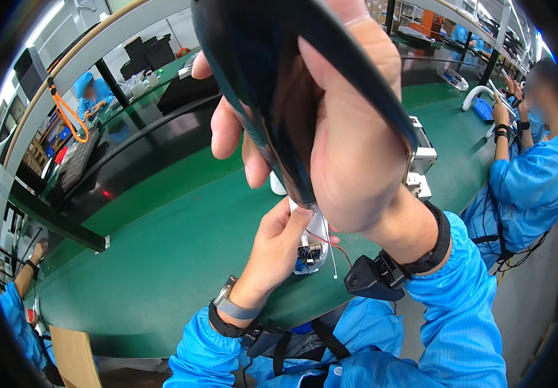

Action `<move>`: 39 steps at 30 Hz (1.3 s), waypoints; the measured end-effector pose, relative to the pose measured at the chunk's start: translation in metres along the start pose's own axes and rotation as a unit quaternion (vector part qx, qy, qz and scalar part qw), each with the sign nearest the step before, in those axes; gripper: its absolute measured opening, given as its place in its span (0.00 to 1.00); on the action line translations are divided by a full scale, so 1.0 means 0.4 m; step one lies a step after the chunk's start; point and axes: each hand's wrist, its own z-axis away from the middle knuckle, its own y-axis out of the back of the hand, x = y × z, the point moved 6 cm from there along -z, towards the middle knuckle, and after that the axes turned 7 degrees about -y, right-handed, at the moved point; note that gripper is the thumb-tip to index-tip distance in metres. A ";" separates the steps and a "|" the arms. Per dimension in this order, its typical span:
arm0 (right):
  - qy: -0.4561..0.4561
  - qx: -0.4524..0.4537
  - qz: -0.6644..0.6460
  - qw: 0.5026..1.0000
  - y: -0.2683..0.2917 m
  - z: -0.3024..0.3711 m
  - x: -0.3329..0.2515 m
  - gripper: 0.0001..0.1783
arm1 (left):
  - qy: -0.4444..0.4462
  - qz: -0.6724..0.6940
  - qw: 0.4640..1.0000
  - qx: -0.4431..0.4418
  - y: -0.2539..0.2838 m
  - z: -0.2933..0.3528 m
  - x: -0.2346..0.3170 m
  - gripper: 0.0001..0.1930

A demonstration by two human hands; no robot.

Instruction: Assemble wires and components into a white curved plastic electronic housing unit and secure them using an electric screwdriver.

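Note:
Close to the camera, a large glossy black curved piece point(246, 52) tapers down to a narrow lower end. My right hand point(363, 136) grips it from the right, with fingertips showing past its left edge. Below, my left hand point(274, 240) is closed around a slim white part point(318, 227), thumb at the black piece's narrow tip. Whether the two parts touch or are joined there, I cannot tell. A small circuit board point(310, 253) sits in the white part's lower end. A thin red wire point(326, 240) and a thin white strip point(334, 262) extend beside it.
White pieces point(424, 155) stand on the green tabletop point(182, 258) behind my right wrist. A co-worker in blue point(531, 174) handles a white curved part at the right. A dark metal post point(59, 216) and an orange loop point(69, 116) are at the left; cardboard point(75, 355) stands near the front edge.

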 end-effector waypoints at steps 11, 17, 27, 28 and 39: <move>-0.010 -0.010 0.031 0.999 0.003 0.012 -0.008 0.29 | -0.021 0.006 1.000 0.004 0.002 -0.005 -0.004 0.20; -0.013 -0.021 0.055 0.998 -0.012 0.000 -0.013 0.28 | -0.021 0.000 1.000 0.018 -0.009 -0.006 0.004 0.19; -0.116 0.054 0.035 0.991 -0.007 0.030 -0.012 0.47 | 0.002 -0.032 0.999 0.005 -0.008 -0.004 0.005 0.19; -0.114 0.064 0.036 0.991 -0.004 0.029 -0.014 0.52 | 0.001 -0.032 0.999 0.005 -0.010 -0.006 0.006 0.19; -0.110 0.001 0.178 0.978 0.003 0.035 -0.016 0.58 | 0.011 -0.045 0.999 0.001 -0.012 -0.012 0.005 0.20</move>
